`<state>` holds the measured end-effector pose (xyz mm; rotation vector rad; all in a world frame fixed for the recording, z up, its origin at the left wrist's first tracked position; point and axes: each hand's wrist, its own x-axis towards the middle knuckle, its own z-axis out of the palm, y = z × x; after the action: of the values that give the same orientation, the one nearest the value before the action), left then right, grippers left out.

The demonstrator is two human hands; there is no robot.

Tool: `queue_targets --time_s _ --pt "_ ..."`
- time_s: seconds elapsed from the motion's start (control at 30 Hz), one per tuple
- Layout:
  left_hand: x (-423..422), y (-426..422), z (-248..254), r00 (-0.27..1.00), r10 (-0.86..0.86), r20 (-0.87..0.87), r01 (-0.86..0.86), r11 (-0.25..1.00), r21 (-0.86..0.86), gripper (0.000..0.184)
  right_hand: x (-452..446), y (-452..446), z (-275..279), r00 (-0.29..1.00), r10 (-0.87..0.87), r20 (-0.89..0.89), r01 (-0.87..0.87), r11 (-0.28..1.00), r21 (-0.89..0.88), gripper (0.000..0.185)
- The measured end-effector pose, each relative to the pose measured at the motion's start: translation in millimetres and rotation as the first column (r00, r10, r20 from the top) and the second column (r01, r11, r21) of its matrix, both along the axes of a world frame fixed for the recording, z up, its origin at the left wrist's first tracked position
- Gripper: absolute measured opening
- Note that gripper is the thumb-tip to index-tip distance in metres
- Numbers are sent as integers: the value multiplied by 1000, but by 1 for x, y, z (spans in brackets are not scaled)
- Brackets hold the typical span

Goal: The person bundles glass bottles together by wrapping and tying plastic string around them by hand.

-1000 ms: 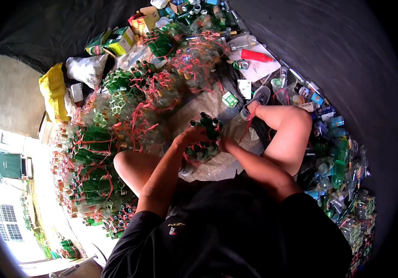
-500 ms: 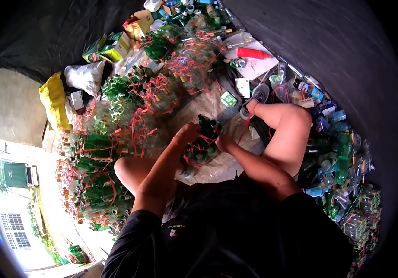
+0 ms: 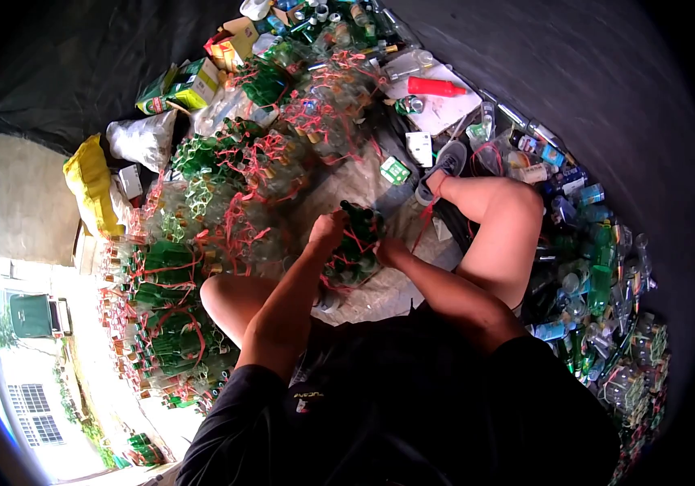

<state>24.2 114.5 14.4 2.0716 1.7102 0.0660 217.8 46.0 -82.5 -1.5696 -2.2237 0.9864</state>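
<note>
Between my bent legs a bundle of green bottles [image 3: 355,253] rests on the floor sheet, with red string around it. My left hand [image 3: 329,229] is closed at the bundle's upper left side, beside the bottle necks, and seems to grip the red string. On the right side of the bundle, my right hand [image 3: 390,250] is closed on the string too, its fingertips partly hidden against the bottles. A length of red string [image 3: 424,227] trails from near my right hand up toward my shoe.
Tied bundles of bottles [image 3: 169,283] are stacked at the left. Loose bottles and cans [image 3: 594,267] lie at the right. A red bottle [image 3: 436,87] rests on a white board [image 3: 444,113] ahead. A yellow sack [image 3: 92,186] stands at the far left.
My left hand has moved off the front of the bottles to their upper left side and closed. Red string now crosses the bundle. My right hand has barely moved; the view has shifted slightly.
</note>
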Motion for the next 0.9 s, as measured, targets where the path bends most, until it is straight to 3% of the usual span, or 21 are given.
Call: queue_targets --time_s 0.17,0.23,0.37,0.43,0.57,0.63,0.67,0.77,0.83,0.9 --pt "0 9 13 996 -85 -27 84 995 -52 21 -1 4 -1 999 -47 -18 45 995 -94 29" --pt "0 12 18 980 -179 -86 175 983 -59 21 -3 5 -6 998 -59 -22 57 994 -97 29" --pt "-13 11 -1 978 -183 -96 176 981 -76 20 -3 6 -5 999 -17 28 19 998 -60 28" --pt "-18 10 -11 987 -163 -15 162 986 -40 20 -3 3 -1 998 -55 12 55 996 -65 28" --pt "-15 15 -25 993 -109 -42 112 992 65 18 -6 2 -2 996 -88 16 89 994 -62 27" --pt "-3 14 -1 1000 24 11 -23 996 -91 19 -8 0 10 997 -13 71 20 995 -101 26" --pt "2 15 10 1000 24 12 -23 996 -92 19 -9 0 14 991 63 122 -46 989 -142 26" --pt "12 24 23 993 -16 -118 2 993 -122 21 -12 -7 11 1000 5 13 -4 990 -140 24" --pt "23 33 19 933 -79 -352 45 994 -103 23 -13 -10 13 999 -41 -33 35 986 -160 23" --pt "34 33 18 934 -20 -358 -6 997 -73 25 -11 -11 10 993 -90 -75 75 980 -183 23"
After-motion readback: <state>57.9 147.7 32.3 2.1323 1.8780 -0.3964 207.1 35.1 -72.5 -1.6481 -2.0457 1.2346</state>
